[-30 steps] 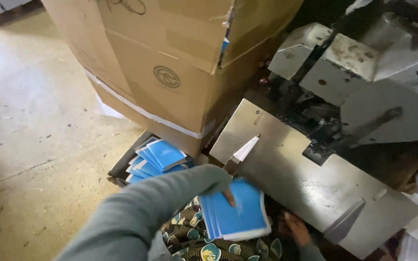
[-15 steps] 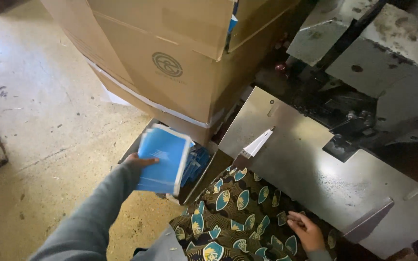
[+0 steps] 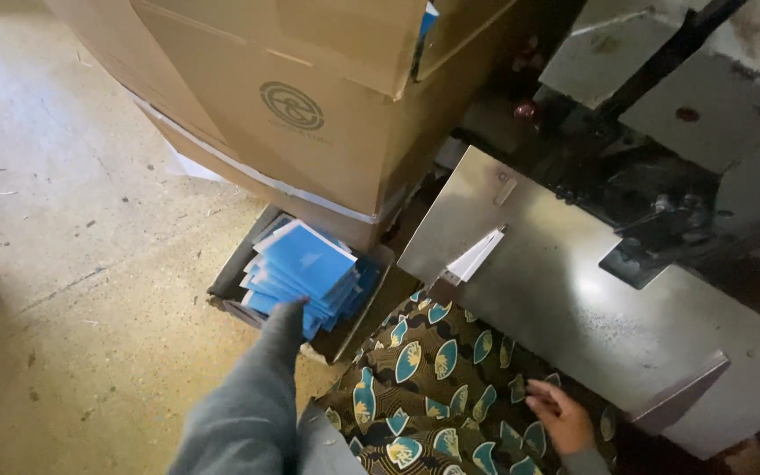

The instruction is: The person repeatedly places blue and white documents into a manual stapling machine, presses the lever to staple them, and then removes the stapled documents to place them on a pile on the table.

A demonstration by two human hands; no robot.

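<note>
Bare concrete floor (image 3: 72, 264), scuffed and dusty, fills the area out to the left of the person's reaching arm. Just past the end of the grey sleeve (image 3: 252, 396), a stack of blue booklets (image 3: 305, 273) lies in a shallow dark tray (image 3: 230, 286) on the floor. The booklets are flat and rectangular, bright blue with thin white edges, fanned unevenly so their corners stick out; the top one sits slightly skewed. The left hand (image 3: 290, 310) is almost wholly hidden by its sleeve, right at the near edge of the stack, and whether its fingers are spread or closed cannot be told. Beyond the tray, large cardboard boxes (image 3: 310, 97) lean over it. The right hand (image 3: 560, 413) rests with fingers loosely spread and holding nothing on patterned cloth (image 3: 437, 387), dark with teal and cream leaf shapes. Directly above that hand slopes a sheet-metal chute (image 3: 573, 299), with a folded white paper (image 3: 477, 255) tucked in a slot.
</note>
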